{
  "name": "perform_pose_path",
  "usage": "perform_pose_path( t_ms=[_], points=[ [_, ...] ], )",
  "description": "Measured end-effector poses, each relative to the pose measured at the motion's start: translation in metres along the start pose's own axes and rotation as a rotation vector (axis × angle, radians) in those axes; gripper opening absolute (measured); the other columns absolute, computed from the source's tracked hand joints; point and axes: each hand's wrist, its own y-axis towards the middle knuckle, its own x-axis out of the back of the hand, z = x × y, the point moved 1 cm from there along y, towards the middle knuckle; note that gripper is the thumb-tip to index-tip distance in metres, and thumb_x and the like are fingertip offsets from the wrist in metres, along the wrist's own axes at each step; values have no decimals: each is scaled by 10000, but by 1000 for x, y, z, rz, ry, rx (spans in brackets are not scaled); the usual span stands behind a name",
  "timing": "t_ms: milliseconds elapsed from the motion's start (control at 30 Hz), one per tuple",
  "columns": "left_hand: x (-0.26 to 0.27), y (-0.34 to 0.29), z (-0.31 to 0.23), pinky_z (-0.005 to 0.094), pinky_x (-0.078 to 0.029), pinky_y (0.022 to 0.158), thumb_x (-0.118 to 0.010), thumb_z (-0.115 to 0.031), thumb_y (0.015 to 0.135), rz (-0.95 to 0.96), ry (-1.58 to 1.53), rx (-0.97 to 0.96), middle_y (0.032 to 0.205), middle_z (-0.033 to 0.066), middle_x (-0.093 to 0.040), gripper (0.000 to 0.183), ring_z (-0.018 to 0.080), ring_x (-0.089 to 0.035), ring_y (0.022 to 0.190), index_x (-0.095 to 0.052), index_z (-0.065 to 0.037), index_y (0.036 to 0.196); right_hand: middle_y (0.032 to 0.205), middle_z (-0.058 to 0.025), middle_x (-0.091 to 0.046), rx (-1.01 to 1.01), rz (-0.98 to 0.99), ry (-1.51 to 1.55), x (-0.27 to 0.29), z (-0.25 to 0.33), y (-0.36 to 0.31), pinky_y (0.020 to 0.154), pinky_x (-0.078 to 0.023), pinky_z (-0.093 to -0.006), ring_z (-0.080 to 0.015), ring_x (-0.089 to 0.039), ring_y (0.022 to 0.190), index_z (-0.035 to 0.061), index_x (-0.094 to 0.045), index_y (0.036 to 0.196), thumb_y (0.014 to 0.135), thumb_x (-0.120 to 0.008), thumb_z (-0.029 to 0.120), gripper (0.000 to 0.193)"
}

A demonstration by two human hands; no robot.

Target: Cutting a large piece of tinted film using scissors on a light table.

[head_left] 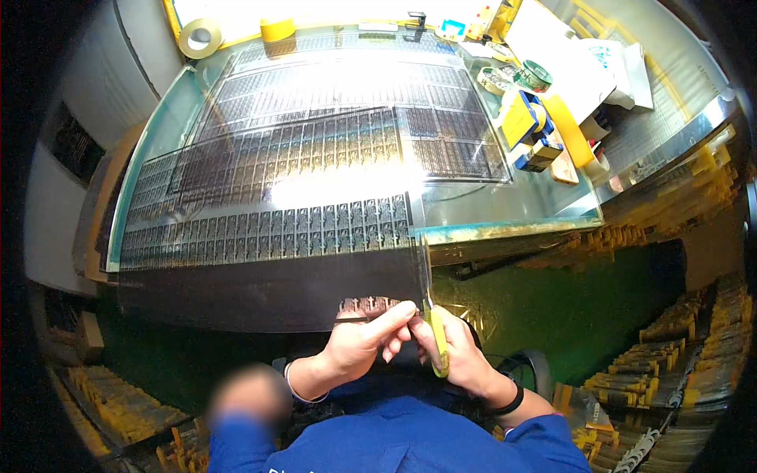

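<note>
A large transparent film sheet (268,236) with rows of dark printed patterns lies over the glass-topped table and hangs past its front edge toward me. My left hand (367,339) pinches the sheet's near right corner between thumb and fingers. Closed round the yellow-green handles of a pair of scissors (438,335) is my right hand (461,351), just right of the left one. The scissor blades point away from me, along the film's right edge. How far the blades are apart cannot be made out.
More patterned sheets (453,146) lie under bright glare on the table (516,213), which has a teal rim. Tape rolls (200,38) stand along the back. At the right are a blue-and-yellow box (522,122), a yellow roll (566,130) and a green tape roll (535,75).
</note>
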Motion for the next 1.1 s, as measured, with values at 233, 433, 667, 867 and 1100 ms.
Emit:
perform_pose_path(
  t_ms=[233,433,667,867,1100],
  points=[
    [3,0,4,172,-385,410,-569,-212,847,19,7,36,628,3,-563,174,53,-498,496,-608,-55,784,586,-6,-454,46,-30,-43,-1,-2,-2,446,-364,-258,-75,-417,510,21,-467,803,884,-498,283,276],
    [5,0,4,174,-373,409,-586,-235,835,13,61,81,629,1,-558,182,54,-492,493,-608,-60,793,561,-19,-469,-39,-53,-13,1,-1,-4,436,-376,-257,-87,-452,491,16,-469,766,883,-496,275,286],
    [2,-1,8,176,-362,402,-604,-248,824,21,121,101,623,-4,-553,189,50,-481,485,-609,-62,795,571,-35,-474,20,-78,-33,2,-12,0,457,-387,-260,-93,-456,513,12,-468,754,870,-517,228,249],
    [2,-3,11,177,-362,404,-600,-265,827,41,148,121,624,-4,-550,202,49,-477,484,-603,-66,791,625,-79,-494,119,-141,-155,6,-7,4,528,-402,-284,-111,-456,593,1,-463,759,818,-519,95,125],
    [-1,-3,13,175,-370,412,-588,-270,835,91,139,118,638,-1,-554,207,48,-483,498,-603,-64,818,647,-101,-518,75,-130,-133,8,-14,2,543,-417,-297,-132,-481,598,-3,-469,783,790,-518,73,91]
  ],
)
